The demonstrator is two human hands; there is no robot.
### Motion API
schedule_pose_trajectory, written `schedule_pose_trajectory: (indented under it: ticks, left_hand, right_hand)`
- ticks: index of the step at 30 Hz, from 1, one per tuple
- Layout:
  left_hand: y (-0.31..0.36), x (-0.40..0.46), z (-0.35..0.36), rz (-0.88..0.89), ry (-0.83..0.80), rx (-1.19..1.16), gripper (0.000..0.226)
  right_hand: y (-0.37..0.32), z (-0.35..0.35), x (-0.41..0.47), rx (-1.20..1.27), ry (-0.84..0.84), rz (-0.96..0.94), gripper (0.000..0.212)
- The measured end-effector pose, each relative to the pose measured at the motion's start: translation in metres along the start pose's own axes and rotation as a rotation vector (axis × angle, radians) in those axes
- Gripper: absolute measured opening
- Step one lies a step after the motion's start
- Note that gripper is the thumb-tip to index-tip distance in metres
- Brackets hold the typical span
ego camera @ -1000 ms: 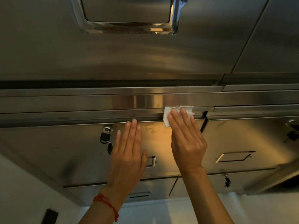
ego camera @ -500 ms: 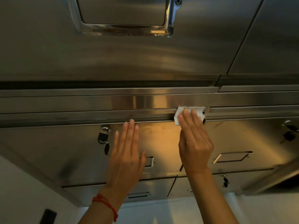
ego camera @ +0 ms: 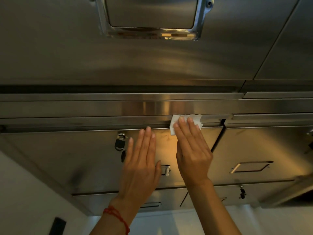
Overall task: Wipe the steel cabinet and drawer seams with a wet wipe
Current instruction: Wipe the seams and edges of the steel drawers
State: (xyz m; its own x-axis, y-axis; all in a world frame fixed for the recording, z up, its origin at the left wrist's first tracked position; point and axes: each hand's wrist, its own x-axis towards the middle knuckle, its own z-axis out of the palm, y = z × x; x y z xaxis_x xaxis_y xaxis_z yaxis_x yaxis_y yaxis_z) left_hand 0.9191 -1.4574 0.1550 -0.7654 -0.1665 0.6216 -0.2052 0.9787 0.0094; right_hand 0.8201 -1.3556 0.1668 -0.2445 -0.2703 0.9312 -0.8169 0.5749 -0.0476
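Two flat hands: right hand [ego camera: 193, 153] presses the wet wipe [ego camera: 176, 122] under straight fingertips into the drawer seam [ego camera: 101, 128], left hand [ego camera: 140, 163] steadying, holding nothing.

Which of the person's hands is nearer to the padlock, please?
Left. The left hand lies flat on the drawer front just right of the padlock; the right hand presses the wipe farther right.

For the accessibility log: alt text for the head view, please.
The right hand presses a white wipe with straight fingers against the seam above a steel drawer. The left hand lies flat on the drawer front, beside a padlock.
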Motion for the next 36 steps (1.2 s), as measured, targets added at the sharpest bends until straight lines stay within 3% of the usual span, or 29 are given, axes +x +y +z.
schedule_pose_trajectory:
  ticks: [7, 12, 27, 36]
  left_hand:
    - [-0.015, -0.002, -0.007, -0.009, -0.01, 0.007, 0.059]
    - [-0.028, -0.007, -0.012, -0.026, 0.005, -0.035, 0.059]
    - [-0.054, -0.024, -0.012, -0.139, -0.01, -0.044, 0.063]
    - [-0.079, -0.027, -0.013, -0.1, -0.007, -0.045, 0.064]
  right_hand:
    - [-0.022, 0.006, 0.003, 0.011, -0.007, -0.011, 0.027]
    - [-0.037, 0.01, 0.006, 0.012, -0.006, 0.002, 0.038]
    - [-0.055, 0.024, 0.006, 0.059, 0.003, -0.035, 0.029]
    - [-0.074, 0.03, 0.008, 0.046, 0.003, -0.029, 0.034]
